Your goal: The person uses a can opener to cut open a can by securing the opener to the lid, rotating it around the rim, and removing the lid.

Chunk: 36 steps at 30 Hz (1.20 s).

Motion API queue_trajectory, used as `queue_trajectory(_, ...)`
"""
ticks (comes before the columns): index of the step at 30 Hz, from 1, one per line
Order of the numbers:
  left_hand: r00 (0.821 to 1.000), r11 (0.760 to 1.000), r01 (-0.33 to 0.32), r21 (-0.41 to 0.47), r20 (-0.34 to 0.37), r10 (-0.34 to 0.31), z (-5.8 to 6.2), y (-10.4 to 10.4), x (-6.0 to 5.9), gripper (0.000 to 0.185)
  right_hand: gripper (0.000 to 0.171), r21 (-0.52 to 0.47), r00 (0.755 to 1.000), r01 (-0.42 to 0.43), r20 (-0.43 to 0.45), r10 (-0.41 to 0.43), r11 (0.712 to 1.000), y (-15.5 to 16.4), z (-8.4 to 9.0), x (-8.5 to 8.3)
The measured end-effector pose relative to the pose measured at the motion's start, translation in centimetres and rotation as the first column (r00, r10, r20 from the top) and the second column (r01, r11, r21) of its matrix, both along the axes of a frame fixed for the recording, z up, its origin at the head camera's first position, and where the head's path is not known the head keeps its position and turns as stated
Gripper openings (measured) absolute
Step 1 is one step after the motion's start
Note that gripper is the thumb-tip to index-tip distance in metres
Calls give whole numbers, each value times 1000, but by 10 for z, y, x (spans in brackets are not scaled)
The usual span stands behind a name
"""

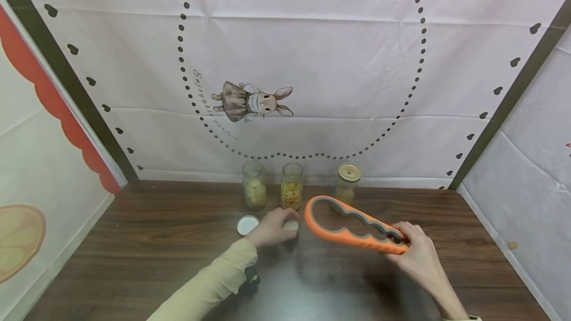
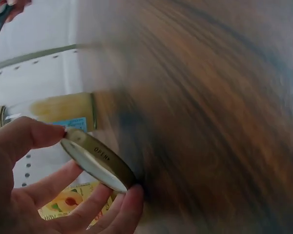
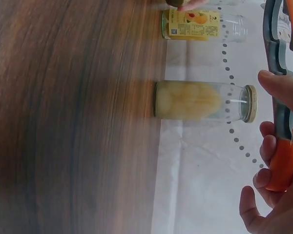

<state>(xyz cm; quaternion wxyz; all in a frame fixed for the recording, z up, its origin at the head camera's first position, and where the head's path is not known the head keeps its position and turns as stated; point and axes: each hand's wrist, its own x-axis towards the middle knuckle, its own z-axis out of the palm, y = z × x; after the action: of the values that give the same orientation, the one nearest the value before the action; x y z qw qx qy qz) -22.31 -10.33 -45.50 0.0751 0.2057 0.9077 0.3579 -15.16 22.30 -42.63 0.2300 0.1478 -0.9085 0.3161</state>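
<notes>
My left hand pinches a metal jar lid just above the table, in front of the middle jar. Thumb and fingertips hold its gold rim, printed "OPEN", in the left wrist view. My right hand grips an orange and grey jar opener by its handle end, its wide loop pointing left. Behind that loop stands a jar of pale fruit with its gold lid on. Two lidless jars stand to its left: a yellow-labelled jar and a jar of pale green fruit.
Another lid lies white side up on the table, left of my left hand. A small dark object sits partly behind the left sleeve. The brown wooden table meets a printed cloth wall at the back.
</notes>
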Motion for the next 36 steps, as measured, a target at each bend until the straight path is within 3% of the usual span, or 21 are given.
queue_trajectory(5, 996, 985, 13, -169, -84, -28, 0, 5, -4, 39, 38, 2, 1000, 12, 14, -12, 1000, 3, 0, 1)
queue_trajectory(11, 993, 942, -32, -334, -120, -9, -4, 11, -6, 54, 38, 0, 998, 40, 41, -40, 999, 5, -1, 3)
queue_trajectory(15, 991, 923, -45, -382, -134, -7, -5, 12, -5, 54, 39, -6, 997, 59, 51, -58, 998, 7, -2, 5)
queue_trajectory(22, 981, 912, -39, -409, -191, -44, -6, 12, -3, 45, 40, -17, 993, 91, 79, -89, 996, 10, -3, 7)
queue_trajectory(27, 951, 891, -89, -446, -305, -58, -3, 18, 4, 46, 40, -18, 985, 131, 113, -128, 991, 15, -2, 8)
queue_trajectory(31, 927, 905, -115, -409, -371, -50, 1, 25, 9, 46, 39, -16, 977, 164, 137, -161, 986, 20, -1, 8)
queue_trajectory(36, 938, 956, -81, -284, -345, -23, 5, 37, 8, 54, 39, -16, 970, 207, 138, -202, 978, 26, -1, 10)
